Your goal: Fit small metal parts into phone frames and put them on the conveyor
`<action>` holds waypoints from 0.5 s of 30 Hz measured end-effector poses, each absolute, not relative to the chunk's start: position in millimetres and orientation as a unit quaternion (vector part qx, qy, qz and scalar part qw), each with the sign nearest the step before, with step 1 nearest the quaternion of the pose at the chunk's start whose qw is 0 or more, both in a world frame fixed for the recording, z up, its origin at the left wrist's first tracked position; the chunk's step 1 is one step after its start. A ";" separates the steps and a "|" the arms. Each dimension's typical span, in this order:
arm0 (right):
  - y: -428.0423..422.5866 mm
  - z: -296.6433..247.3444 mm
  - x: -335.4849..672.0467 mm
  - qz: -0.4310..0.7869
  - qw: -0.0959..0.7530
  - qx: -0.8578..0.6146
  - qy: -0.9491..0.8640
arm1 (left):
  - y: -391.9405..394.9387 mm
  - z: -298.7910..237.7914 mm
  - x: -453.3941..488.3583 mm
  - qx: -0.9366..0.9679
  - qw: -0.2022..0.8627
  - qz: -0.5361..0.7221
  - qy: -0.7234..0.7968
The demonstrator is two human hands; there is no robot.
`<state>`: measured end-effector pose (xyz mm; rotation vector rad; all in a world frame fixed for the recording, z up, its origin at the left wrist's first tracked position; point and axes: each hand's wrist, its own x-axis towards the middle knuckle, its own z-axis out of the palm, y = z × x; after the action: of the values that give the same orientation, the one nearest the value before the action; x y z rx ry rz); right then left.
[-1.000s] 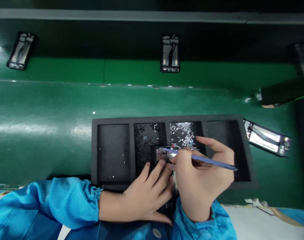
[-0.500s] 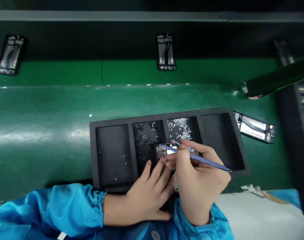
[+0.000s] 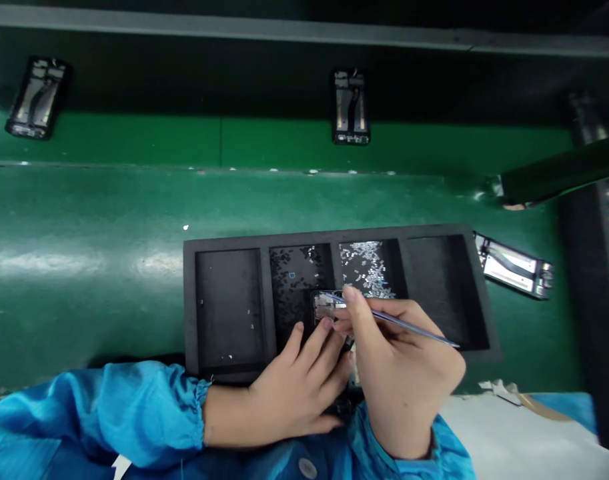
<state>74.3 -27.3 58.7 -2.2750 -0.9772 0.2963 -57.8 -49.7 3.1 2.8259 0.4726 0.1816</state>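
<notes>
My right hand (image 3: pixel 401 370) pinches slim bluish tweezers (image 3: pixel 409 326), their tip pointing left over the upper end of a partly assembled phone (image 3: pixel 321 307). The phone lies across the black compartment tray (image 3: pixel 189 307), mostly covered by my hands. Fingers stretched and spread, my left hand (image 3: pixel 297 387) rests with its fingertips at the phone's lower left part. Behind the phone, one compartment has small dark pieces (image 3: pixel 284 290) and a little blue square (image 3: pixel 291 275); the one to its right has many small shiny pieces (image 3: pixel 367 263). What the tweezer tips touch is too small to tell.
Two opened phones lie at the back, a left one (image 3: pixel 39 100) and a middle one (image 3: pixel 351 110). Another opened phone (image 3: pixel 514 267) leans against the tray's right end. A dark green bar (image 3: pixel 559 170) reaches in from the right above the green bench (image 3: pixel 109 207).
The tweezers have turned in my right hand and now look thinner, and the right fingers have shifted slightly. My left hand stays on the phone. The whole view has shifted a little.
</notes>
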 end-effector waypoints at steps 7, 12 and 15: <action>-25.7 63.9 90.7 0.157 0.299 -0.854 -0.396 | -50.5 3.1 -57.3 0.974 0.133 0.067 0.171; -29.6 56.5 92.1 0.095 0.353 -0.849 -0.382 | -50.8 3.7 -55.9 0.975 0.129 0.066 0.171; -26.8 61.7 93.0 0.045 0.443 -0.824 -0.351 | -50.8 3.7 -55.5 0.976 0.124 0.065 0.169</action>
<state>93.0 -26.8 61.7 -2.0434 -0.8697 0.1124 -55.5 -50.8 3.7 2.8446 0.4931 0.1892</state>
